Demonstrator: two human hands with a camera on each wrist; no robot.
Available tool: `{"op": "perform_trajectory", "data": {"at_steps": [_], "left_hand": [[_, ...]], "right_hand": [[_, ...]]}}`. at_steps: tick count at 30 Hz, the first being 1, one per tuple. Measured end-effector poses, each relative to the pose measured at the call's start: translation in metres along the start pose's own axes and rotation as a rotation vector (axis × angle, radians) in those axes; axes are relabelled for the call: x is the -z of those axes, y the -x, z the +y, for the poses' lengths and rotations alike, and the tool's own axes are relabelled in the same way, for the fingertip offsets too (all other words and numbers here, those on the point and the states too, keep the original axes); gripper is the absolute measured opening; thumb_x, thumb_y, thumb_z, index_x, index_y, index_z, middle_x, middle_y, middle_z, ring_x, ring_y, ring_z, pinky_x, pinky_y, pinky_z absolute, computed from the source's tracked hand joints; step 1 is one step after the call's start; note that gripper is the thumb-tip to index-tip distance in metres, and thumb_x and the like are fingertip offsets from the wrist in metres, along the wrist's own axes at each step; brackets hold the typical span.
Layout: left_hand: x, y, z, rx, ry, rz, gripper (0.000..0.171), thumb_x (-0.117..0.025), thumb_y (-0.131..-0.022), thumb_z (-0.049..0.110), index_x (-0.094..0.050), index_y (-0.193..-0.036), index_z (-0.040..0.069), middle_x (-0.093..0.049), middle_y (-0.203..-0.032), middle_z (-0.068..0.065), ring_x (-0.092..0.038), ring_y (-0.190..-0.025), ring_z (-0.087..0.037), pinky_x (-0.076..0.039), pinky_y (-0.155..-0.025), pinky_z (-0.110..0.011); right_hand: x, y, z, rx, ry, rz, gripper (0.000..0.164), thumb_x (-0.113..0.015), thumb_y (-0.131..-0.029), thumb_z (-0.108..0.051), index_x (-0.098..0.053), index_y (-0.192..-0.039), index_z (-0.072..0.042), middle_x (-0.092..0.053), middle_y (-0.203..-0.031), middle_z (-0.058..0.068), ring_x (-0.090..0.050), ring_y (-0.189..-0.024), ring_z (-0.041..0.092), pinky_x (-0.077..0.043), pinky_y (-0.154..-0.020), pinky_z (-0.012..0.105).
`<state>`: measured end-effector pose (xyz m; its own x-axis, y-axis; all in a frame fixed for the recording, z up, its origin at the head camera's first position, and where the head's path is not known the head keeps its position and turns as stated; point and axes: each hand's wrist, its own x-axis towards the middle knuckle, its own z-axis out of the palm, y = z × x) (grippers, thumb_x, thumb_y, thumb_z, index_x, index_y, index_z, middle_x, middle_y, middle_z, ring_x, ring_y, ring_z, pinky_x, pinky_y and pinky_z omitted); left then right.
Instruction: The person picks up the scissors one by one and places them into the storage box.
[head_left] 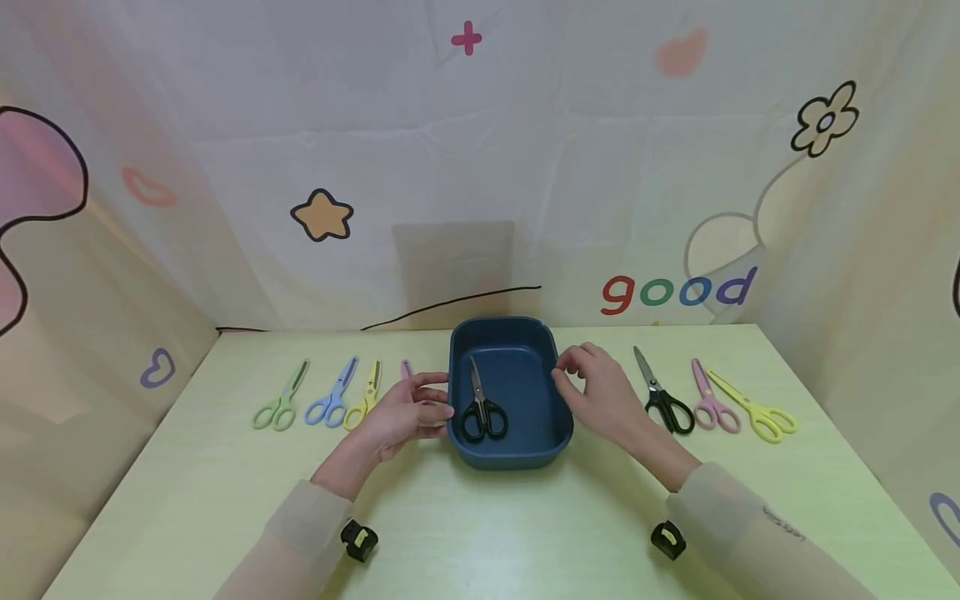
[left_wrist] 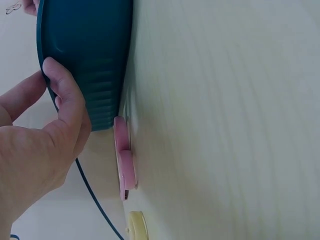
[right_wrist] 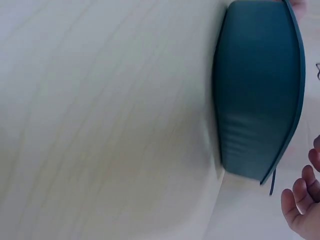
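A dark blue rectangular box (head_left: 525, 392) stands on the table, and black-handled scissors (head_left: 482, 408) lie inside it, blades pointing away. My left hand (head_left: 401, 412) is at the box's left side, with fingertips touching the wall near the rim. Close to the right rim is my right hand (head_left: 603, 392), its fingers loosely bent; the right wrist view shows it apart from the box with nothing in it. Beside the left hand lie pink scissors (left_wrist: 127, 167), mostly hidden in the head view, and yellow scissors (head_left: 371, 387).
Farther left lie blue scissors (head_left: 337, 392) and green scissors (head_left: 285, 400). On the right are another pair of black-handled scissors (head_left: 660, 398), pink scissors (head_left: 712, 400) and yellow scissors (head_left: 757, 410). A printed curtain (head_left: 450, 167) hangs behind the light table (head_left: 510, 533).
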<state>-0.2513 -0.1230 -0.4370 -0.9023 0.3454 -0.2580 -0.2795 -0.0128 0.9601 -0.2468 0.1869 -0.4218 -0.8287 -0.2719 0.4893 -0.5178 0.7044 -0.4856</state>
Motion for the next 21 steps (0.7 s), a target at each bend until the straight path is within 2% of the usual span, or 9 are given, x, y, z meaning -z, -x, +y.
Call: {"op": "perform_trajectory", "data": {"at_steps": [7,13,21], "left_hand": [[-0.001,-0.001,0.0,0.0,-0.003,0.006,0.057,-0.062,-0.098,-0.008,-0.042,-0.151,0.001,-0.052,-0.12,-0.018,-0.062,-0.088,-0.021,-0.058,-0.075,-0.031],[-0.001,-0.001,0.001,-0.005,-0.014,-0.003,0.057,-0.062,-0.098,-0.007,-0.04,-0.151,0.0,-0.051,-0.119,-0.018,-0.061,-0.088,-0.02,-0.058,-0.077,-0.031],[-0.001,0.0,0.002,0.003,-0.023,0.006,0.057,-0.062,-0.098,-0.007,-0.041,-0.151,0.0,-0.052,-0.12,-0.018,-0.061,-0.088,-0.02,-0.058,-0.078,-0.031]], "right_hand": [[0.015,0.008,0.024,-0.094,0.05,-0.028,0.003,-0.064,-0.097,-0.007,-0.063,-0.097,-0.004,-0.06,-0.09,0.012,-0.055,-0.085,0.03,-0.047,-0.074,0.043],[0.026,0.02,0.045,-0.218,0.128,-0.117,0.022,-0.065,-0.096,-0.012,-0.057,-0.11,0.003,-0.058,-0.104,0.022,-0.054,-0.097,0.039,-0.048,-0.082,0.053],[0.038,0.028,0.061,-0.403,0.23,-0.221,0.036,-0.063,-0.098,-0.024,-0.054,-0.119,0.004,-0.044,-0.128,0.04,-0.042,-0.116,0.055,-0.044,-0.085,0.066]]}}
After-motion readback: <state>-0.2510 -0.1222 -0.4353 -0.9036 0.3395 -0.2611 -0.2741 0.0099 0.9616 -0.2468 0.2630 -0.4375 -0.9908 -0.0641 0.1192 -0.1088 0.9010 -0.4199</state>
